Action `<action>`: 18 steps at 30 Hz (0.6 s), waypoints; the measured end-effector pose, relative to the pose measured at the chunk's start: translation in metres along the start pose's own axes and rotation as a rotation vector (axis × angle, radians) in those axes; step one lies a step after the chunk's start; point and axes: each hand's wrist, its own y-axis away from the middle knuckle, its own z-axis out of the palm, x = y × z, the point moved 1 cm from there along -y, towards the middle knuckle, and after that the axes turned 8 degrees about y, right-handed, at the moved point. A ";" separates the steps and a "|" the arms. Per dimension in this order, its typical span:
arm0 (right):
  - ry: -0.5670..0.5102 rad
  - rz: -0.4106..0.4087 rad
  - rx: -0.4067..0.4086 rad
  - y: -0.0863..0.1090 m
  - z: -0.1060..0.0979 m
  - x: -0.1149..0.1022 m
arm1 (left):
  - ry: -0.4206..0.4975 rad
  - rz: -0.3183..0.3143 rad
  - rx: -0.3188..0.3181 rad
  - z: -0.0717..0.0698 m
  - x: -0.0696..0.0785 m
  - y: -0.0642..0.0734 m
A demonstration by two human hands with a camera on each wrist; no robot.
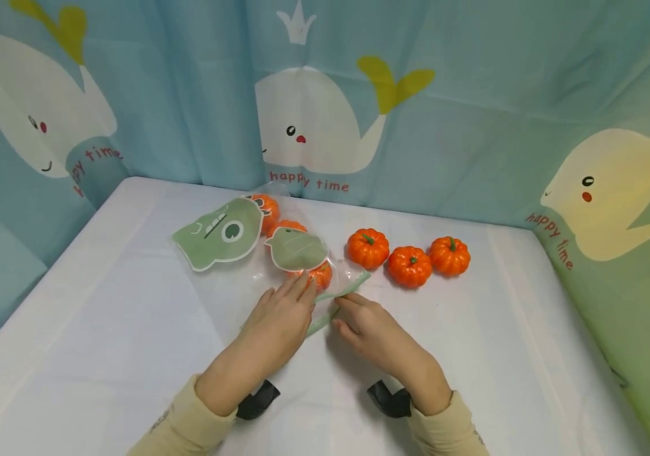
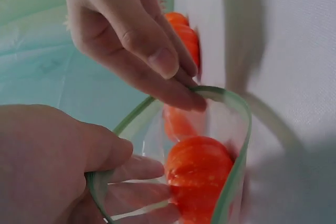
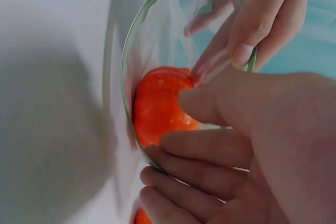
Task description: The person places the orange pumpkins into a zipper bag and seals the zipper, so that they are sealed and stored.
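A clear plastic zip bag with a green monster print and a green-edged mouth lies on the table. Inside are three small orange pumpkins, the nearest pumpkin close to the opening. My left hand grips one side of the mouth, its thumb on the green rim and its fingers seen through the film. On the opposite side, my right hand touches the rim with extended fingers, thumb apart and in front of the pumpkin in the right wrist view. The mouth gapes between both hands.
Three more pumpkins stand in a row right of the bag: a left pumpkin, a middle pumpkin and a right pumpkin. The white table is bordered by a blue-green curtain with whale prints.
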 end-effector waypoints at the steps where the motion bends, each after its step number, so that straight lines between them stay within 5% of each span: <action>1: -0.001 -0.001 -0.012 0.000 0.000 0.001 | 0.006 -0.006 -0.006 0.000 0.000 0.000; 9: 0.006 0.008 0.031 0.002 0.001 0.016 | -0.019 0.035 0.060 -0.001 -0.002 0.002; 15: -0.025 0.057 0.079 0.000 0.000 0.029 | -0.030 -0.035 -0.083 -0.005 0.000 0.005; 18: -0.034 0.057 0.084 0.000 0.000 0.033 | -0.018 -0.027 -0.083 -0.004 0.000 0.006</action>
